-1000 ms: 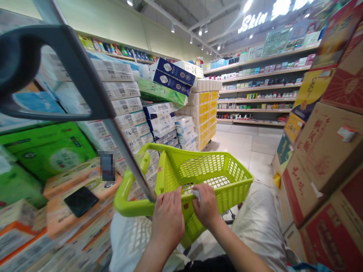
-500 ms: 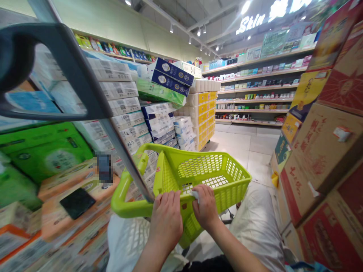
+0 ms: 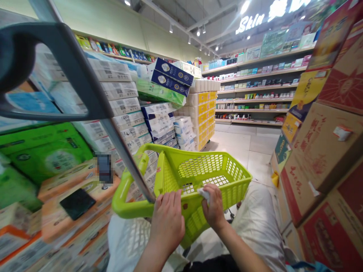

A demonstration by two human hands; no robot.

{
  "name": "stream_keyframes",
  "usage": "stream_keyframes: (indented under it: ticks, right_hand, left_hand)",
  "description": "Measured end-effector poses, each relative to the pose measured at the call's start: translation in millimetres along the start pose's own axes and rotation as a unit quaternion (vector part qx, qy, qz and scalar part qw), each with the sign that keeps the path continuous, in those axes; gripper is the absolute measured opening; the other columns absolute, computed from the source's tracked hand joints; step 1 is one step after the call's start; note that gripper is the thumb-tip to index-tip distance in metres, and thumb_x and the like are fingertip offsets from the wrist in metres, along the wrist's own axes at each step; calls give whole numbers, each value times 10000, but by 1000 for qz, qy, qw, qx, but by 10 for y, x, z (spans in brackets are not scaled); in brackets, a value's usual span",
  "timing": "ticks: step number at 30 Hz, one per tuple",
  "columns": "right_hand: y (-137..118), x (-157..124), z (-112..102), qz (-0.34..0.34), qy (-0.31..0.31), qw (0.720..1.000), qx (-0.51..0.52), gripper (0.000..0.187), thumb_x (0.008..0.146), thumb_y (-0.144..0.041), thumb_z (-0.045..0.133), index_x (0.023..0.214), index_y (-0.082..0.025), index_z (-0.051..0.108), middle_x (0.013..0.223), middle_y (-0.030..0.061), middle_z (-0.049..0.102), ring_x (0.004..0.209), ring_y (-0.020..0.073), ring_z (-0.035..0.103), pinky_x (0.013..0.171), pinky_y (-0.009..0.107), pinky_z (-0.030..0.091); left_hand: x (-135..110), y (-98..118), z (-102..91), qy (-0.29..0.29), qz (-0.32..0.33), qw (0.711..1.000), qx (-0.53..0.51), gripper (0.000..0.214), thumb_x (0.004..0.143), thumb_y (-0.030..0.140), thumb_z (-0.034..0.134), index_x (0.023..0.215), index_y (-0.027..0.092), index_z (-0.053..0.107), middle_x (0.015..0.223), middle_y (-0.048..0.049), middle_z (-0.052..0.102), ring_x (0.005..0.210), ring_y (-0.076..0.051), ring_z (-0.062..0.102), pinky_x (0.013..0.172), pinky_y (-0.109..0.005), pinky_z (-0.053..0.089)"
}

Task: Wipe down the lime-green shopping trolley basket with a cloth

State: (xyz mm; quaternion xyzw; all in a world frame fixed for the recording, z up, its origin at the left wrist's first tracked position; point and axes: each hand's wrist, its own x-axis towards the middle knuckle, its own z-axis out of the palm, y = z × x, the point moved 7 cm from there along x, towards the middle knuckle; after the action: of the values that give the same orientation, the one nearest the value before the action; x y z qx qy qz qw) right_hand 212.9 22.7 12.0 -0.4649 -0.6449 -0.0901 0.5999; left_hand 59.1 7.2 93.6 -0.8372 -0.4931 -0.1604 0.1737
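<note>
Here a shop aisle runs away from the person. Stacked packs of paper goods (image 3: 124,105) wall in the left side, big cardboard cartons (image 3: 320,151) wall in the right, and stocked shelves (image 3: 255,98) cross the far end.

A grey bar handle (image 3: 70,68) slants up close at the near left, its shaft running down to the green basket (image 3: 210,164). The basket sits low in the middle, just in front of the person, tilted with its open top toward them and nothing visible inside. That tilt seems to bring the near rim within easy reach of both hands.

The left hand (image 3: 167,223) lies on the near rim, fingers (image 3: 167,198) stretched side by side over the edge rather than clenched. It appears to be holding the basket steady.

The right hand (image 3: 214,206) is just beside it on the same rim, its fingers pinched shut on a small white wad (image 3: 204,193), cloth or tissue. It presses the wad against the plastic just inside the edge.

A black phone (image 3: 77,203) lies flat on orange packs at the near left, well apart from both hands and seemingly parked there to free them.
</note>
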Motion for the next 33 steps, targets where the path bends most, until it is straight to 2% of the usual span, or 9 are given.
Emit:
stream_keyframes:
  ticks: [2,4,8,10,14,18,25,28,33]
  right_hand:
    - [182,-72,-152,50,61,996,-38,350,800,-88,436,1124,-212,482,1098,100,501,1089,249,471,925,492,426]
    - [144,-122,-160,70,81,993,-47,320,814,-105,440,1111,-209,494,1094,106,488,1084,252,471,913,488,436]
    - [-359,-92,152,-13,-4,1000,18,251,870,-153,417,1079,-220,537,1049,87,537,1104,234,491,943,441,436]
    - [-494,-60,205,-43,-19,999,8,234,891,-163,421,1055,-237,570,1009,63,582,1100,224,501,966,425,398]
    - [-212,-56,-15,-22,7,995,-95,240,898,-146,464,1039,-249,630,984,39,641,1060,220,513,948,404,319]
    - [42,-109,-193,17,44,990,-133,241,900,-154,450,1040,-212,637,986,63,632,1014,232,509,897,398,350]
    - [-596,6,230,-66,-14,998,-2,333,928,-178,464,1245,-202,565,1089,84,622,1071,206,521,938,361,452]
    - [-438,-3,157,-73,-27,997,-3,346,923,-160,450,1237,-223,583,1094,79,622,1082,205,532,938,364,468]
    - [29,-70,-101,11,30,998,-49,367,883,-85,423,1150,-226,631,1026,79,616,1009,216,554,891,415,486]
  left_hand:
    - [17,16,-11,-4,-8,1000,2,530,710,140,530,1238,99,544,1051,-101,635,1004,-259,524,971,-424,313]
    - [42,41,-15,-6,-17,1000,9,540,707,146,533,1245,95,537,1041,-107,633,989,-266,524,961,-434,321]
    - [95,115,15,-10,-12,1000,7,548,709,154,535,1254,100,522,1066,-115,622,1009,-268,516,965,-439,321]
    - [112,147,42,-17,-4,1000,-5,545,709,155,536,1251,104,521,1093,-112,614,1039,-263,507,983,-430,309]
    - [136,199,68,-27,11,999,-14,557,711,157,534,1264,104,503,1119,-106,598,1056,-256,495,998,-423,303]
    - [176,237,55,-19,0,1000,-7,557,713,159,538,1267,101,505,1093,-110,603,1025,-261,504,985,-434,316]
    - [226,243,83,-16,4,1000,2,498,767,152,505,1261,97,530,1101,-121,624,1034,-262,515,990,-429,302]
    - [219,217,79,-13,12,1000,6,499,770,140,497,1267,105,522,1133,-117,618,1054,-253,515,997,-419,306]
    - [233,215,75,-18,3,1000,7,507,772,135,490,1278,103,508,1116,-121,617,1043,-258,519,990,-437,320]
